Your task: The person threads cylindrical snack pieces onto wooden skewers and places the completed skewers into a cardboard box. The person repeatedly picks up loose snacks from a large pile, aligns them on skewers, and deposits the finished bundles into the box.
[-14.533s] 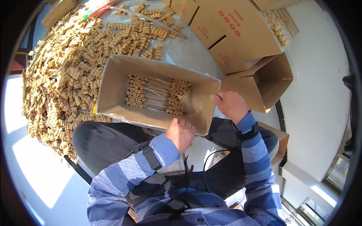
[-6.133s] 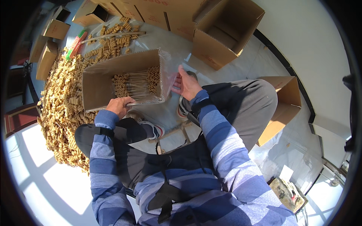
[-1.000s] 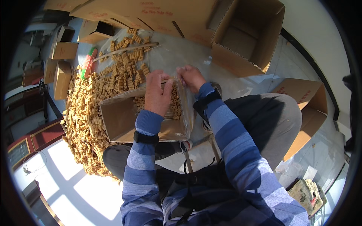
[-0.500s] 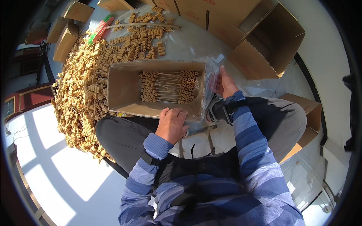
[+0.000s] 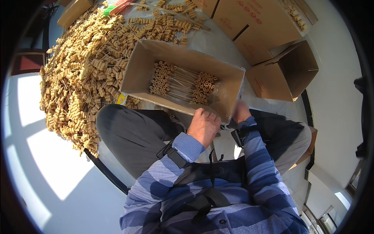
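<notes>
In front of me an open cardboard box [image 5: 137,69] sits turned at a slant, its right end nearer to me. Inside lie ring-shaped tan pieces on thin sticks [image 5: 182,84], packed with hollow ends up in two blocks and sticks between them. My left hand [image 5: 204,126] grips the near rim toward its right corner, fingertips over the edge. My right hand [image 5: 241,111] is at the box's right end, close to that corner; its fingers are smeared by motion. Whether it holds the clear plastic there cannot be seen.
A big heap of loose stick pieces [image 5: 82,85] spreads along the left, with more at the back. A long-handled red and green brush [image 5: 117,7] lies behind. Cardboard cartons [image 5: 249,31] stand back right, beside an open carton [image 5: 269,82]. A yellow packet [image 5: 122,99] pokes out near my left knee.
The box has turned clockwise and shifted right. My left hand has gone right along with its near rim. My right hand has come down toward the near right corner.
</notes>
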{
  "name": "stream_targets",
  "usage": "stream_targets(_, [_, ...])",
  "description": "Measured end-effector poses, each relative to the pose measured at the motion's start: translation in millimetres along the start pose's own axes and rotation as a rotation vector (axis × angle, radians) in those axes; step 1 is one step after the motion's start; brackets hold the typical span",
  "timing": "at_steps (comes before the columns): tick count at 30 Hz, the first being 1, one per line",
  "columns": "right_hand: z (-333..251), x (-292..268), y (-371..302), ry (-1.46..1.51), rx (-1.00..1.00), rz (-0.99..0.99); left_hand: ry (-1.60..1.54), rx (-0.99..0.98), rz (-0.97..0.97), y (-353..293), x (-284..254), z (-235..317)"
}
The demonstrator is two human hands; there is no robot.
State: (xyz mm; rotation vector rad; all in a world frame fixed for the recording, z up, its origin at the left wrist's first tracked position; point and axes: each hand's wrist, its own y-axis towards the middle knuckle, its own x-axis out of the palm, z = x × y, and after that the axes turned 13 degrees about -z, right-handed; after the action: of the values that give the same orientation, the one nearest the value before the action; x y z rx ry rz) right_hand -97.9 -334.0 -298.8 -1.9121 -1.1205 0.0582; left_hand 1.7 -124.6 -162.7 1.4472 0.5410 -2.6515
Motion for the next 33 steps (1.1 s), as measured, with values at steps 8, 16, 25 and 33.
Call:
stream_targets(8, [-11.3, 2.1, -2.1, 0.172, 0.013, 0.009, -0.015, -0.026, 0.111, 0.4, -1.6, -3.6])
stream_targets(16, [-17.5, -14.2, -6.2, -0.045, -0.01, 0.14, -0.042, -0.054, 0.117, 2.3, -5.2, -5.9])
stream_targets(25, [-16.8, 15.5, -35.3, -0.238, -0.086, -0.057, -0.092, -0.133, 0.271, -5.2, -12.2, -19.4])
stream_targets(33, [-14.9, 24.8, -80.3, 0.056, 0.214, -0.098, -0.157, -0.087, 0.24, -6.4, -5.4, -41.1])
